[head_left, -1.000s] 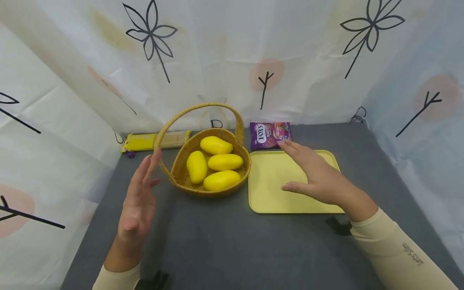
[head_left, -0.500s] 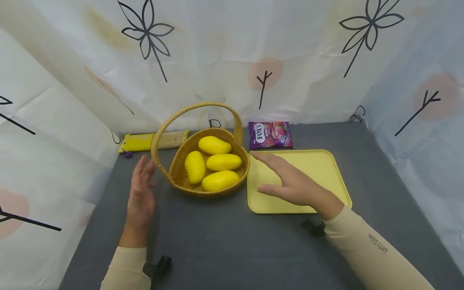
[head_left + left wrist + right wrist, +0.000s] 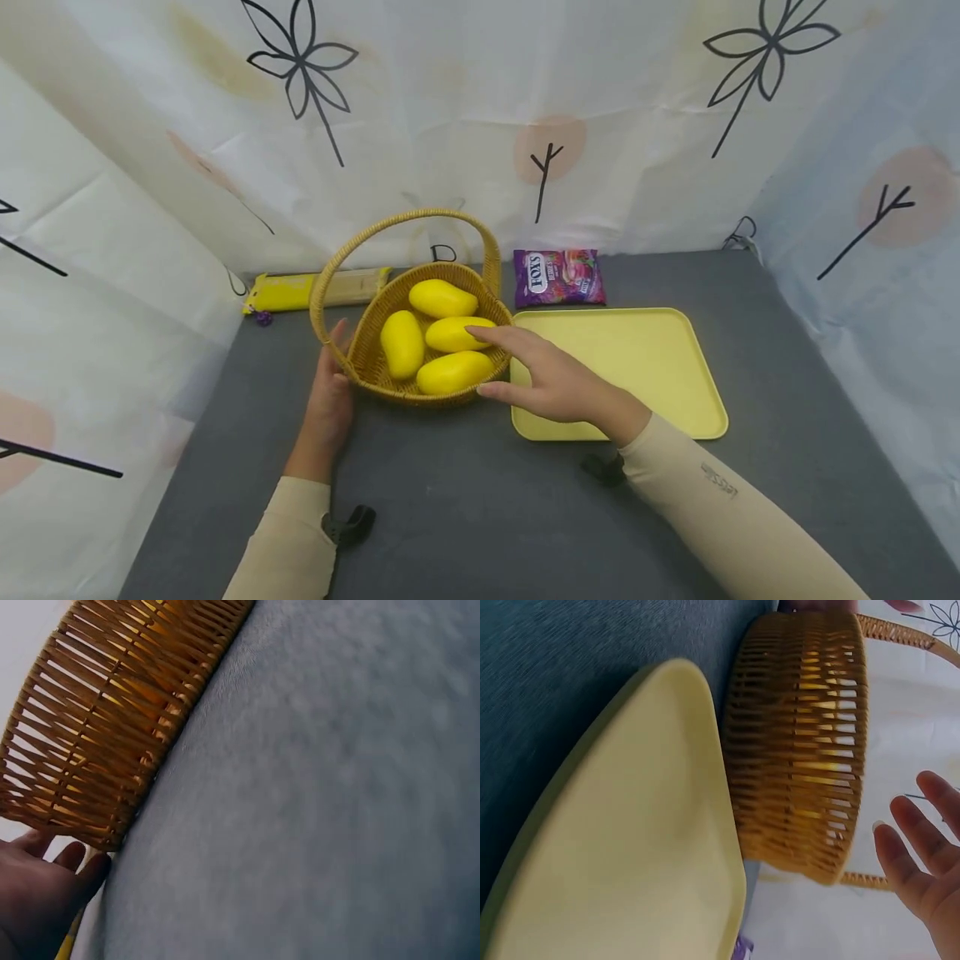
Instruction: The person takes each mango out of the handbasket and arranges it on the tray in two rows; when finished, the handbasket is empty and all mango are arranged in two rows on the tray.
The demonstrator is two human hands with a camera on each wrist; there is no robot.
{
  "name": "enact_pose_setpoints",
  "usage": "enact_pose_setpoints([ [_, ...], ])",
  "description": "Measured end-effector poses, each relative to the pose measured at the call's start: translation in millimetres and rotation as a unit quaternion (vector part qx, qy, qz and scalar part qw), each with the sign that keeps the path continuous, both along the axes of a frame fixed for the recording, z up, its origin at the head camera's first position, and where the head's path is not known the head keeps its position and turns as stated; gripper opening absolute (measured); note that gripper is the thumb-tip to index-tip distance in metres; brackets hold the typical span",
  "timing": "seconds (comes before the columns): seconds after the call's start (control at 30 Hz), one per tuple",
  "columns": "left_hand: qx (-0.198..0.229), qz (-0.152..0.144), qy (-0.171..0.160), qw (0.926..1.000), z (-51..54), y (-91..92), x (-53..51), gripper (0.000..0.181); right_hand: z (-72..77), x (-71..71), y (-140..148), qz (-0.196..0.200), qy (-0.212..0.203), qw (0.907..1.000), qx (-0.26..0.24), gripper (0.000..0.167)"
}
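Note:
A woven wicker basket (image 3: 442,398) with a tall arched handle holds several smooth yellow mangoes (image 3: 453,373). My left hand (image 3: 330,404) is at the basket's left side, its fingers partly behind the rim. In the left wrist view its fingertips (image 3: 94,868) lie against or very near the basket's lower end; firm contact is hard to tell. My right hand (image 3: 555,379) hovers at the basket's right rim, fingers extended and thumb apart, holding nothing. The right wrist view shows its fingers (image 3: 911,862) spread, apart from the woven wall (image 3: 795,750).
A pale yellow tray (image 3: 660,375) lies right of the basket, close to its side. Behind it sits a purple FOX'S candy bag (image 3: 559,277). A yellow packet (image 3: 281,293) with a clear section lies at the back left. Patterned white cloth (image 3: 637,167) encloses the grey table (image 3: 465,517).
My left hand has moved right and up to the basket's left side. My right hand has travelled left from above the tray to the basket's right rim. The basket stays in place.

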State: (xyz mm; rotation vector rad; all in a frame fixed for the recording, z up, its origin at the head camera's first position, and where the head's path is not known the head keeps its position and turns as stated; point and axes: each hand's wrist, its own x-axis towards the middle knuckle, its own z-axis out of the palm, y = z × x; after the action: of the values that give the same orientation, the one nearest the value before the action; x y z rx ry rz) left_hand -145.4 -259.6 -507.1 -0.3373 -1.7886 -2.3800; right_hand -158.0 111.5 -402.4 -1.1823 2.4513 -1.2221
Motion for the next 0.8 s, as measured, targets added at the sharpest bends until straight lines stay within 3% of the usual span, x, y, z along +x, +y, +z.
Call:
enact_pose_setpoints([
  [0.17,-0.021,-0.03,-0.007,0.9993,-2.4,1.8,-1.9,0.106,-5.9,-11.6,-18.0,0.029,0.002,0.9995,-0.014,0.071],
  [0.3,-0.035,-0.047,-0.018,0.9981,-1.4,1.4,-0.8,0.09,-7.8,-22.0,-32.1,0.058,-0.008,0.9982,0.007,0.067],
  [0.6,-0.116,-0.016,-0.066,0.9909,-1.7,1.0,-1.5,0.102,-13.3,-44.5,-60.7,0.095,-0.027,0.9879,0.119,0.054],
  [0.8,-0.126,-0.015,-0.071,0.9894,-0.4,1.2,-0.9,0.104,-16.2,-55.0,-74.9,0.103,-0.03,0.9801,0.167,0.048],
])
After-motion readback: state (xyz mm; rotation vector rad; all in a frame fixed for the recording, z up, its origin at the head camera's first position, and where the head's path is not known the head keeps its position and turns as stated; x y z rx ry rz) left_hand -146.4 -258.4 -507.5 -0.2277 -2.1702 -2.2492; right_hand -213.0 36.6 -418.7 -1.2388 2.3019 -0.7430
